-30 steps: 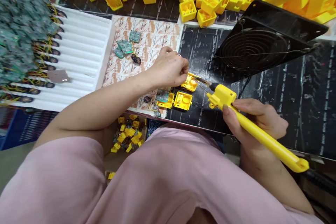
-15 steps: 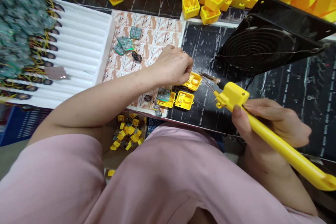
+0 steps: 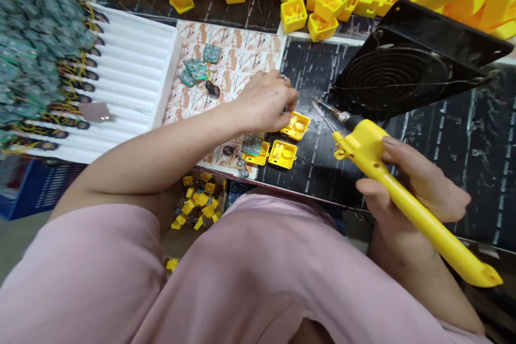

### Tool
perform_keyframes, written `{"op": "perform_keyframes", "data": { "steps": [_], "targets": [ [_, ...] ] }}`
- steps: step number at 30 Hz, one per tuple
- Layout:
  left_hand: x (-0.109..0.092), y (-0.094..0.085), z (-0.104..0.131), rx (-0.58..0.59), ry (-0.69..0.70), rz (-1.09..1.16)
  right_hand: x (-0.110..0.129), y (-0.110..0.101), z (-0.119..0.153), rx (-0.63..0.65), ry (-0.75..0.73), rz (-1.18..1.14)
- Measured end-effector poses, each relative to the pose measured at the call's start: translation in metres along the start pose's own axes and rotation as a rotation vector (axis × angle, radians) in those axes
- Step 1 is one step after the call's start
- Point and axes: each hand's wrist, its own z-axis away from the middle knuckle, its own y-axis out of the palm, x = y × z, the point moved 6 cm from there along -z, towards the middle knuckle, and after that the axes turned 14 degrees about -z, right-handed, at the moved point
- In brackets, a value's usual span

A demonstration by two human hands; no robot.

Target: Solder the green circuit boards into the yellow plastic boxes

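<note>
My right hand (image 3: pixel 419 183) grips a yellow soldering iron (image 3: pixel 423 220) with a thin feed tube beside its metal tip. The tip points up and left, just above and right of a small open yellow case (image 3: pixel 297 126). Over that case's left side my left hand (image 3: pixel 269 99) is closed, its fingers curled and thumb pressed in; what they hold is hidden. Nearer me lie a second open yellow case (image 3: pixel 283 154) and a third one (image 3: pixel 263 155), partly covered by a green circuit board (image 3: pixel 251 144). A small round black part (image 3: pixel 228 150) lies left of it.
A black fan (image 3: pixel 399 75) stands at the right. Yellow housings (image 3: pixel 293 14) are heaped along the back. At left, a white ribbed foam tray (image 3: pixel 133 64) bears many wired circuit boards (image 3: pixel 36 37). More boards (image 3: pixel 196 69) lie on the patterned sheet (image 3: pixel 242 43). Below the edge are small yellow parts (image 3: pixel 199 199).
The soldering iron's tip has moved up and away from the case's right edge, and the handle has turned slightly. My left hand stays at the case, its fingers slightly shifted.
</note>
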Motion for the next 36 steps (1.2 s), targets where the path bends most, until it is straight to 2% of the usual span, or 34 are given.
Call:
{"op": "perform_keyframes", "data": {
  "steps": [2,4,6,8,11,13,16,20,23,26,28,31,36],
  "targets": [
    [0.010,-0.017,0.005,-0.041,-0.029,0.033,0.013,-0.002,-0.005,-0.049,-0.069,0.051],
    [0.024,-0.034,0.015,-0.097,-0.080,0.054,0.021,0.002,-0.009,-0.017,-0.054,0.071],
    [0.036,-0.041,0.031,-0.106,-0.108,0.040,0.024,0.004,-0.011,0.006,-0.037,0.091],
    [0.041,-0.035,0.046,-0.065,-0.065,-0.011,0.023,0.006,-0.014,0.029,-0.068,0.116],
    [0.034,-0.012,0.062,-0.025,0.102,-0.170,0.018,0.021,-0.022,0.140,-0.204,0.112],
    [0.025,0.003,0.064,-0.027,0.199,-0.297,0.011,0.034,-0.031,0.183,-0.266,0.111],
    [0.018,0.014,0.053,-0.018,0.231,-0.323,-0.006,0.060,-0.046,0.242,-0.251,0.127],
    [0.013,0.002,0.039,0.004,0.255,-0.181,-0.027,0.087,-0.054,0.411,-0.118,0.019],
    [0.007,-0.010,0.040,0.057,0.325,-0.229,-0.030,0.088,-0.052,0.434,-0.116,-0.025],
    [0.003,-0.012,0.045,0.100,0.338,-0.336,-0.025,0.085,-0.050,0.466,-0.128,-0.021],
    [0.005,-0.012,0.046,0.082,0.277,-0.302,-0.019,0.084,-0.052,0.457,-0.119,-0.013],
    [0.012,-0.010,0.043,0.036,0.180,-0.169,-0.008,0.086,-0.057,0.362,-0.146,0.006],
    [0.020,-0.008,0.039,0.031,0.126,-0.025,0.004,0.107,-0.057,0.302,-0.241,0.012]
  ]
}}
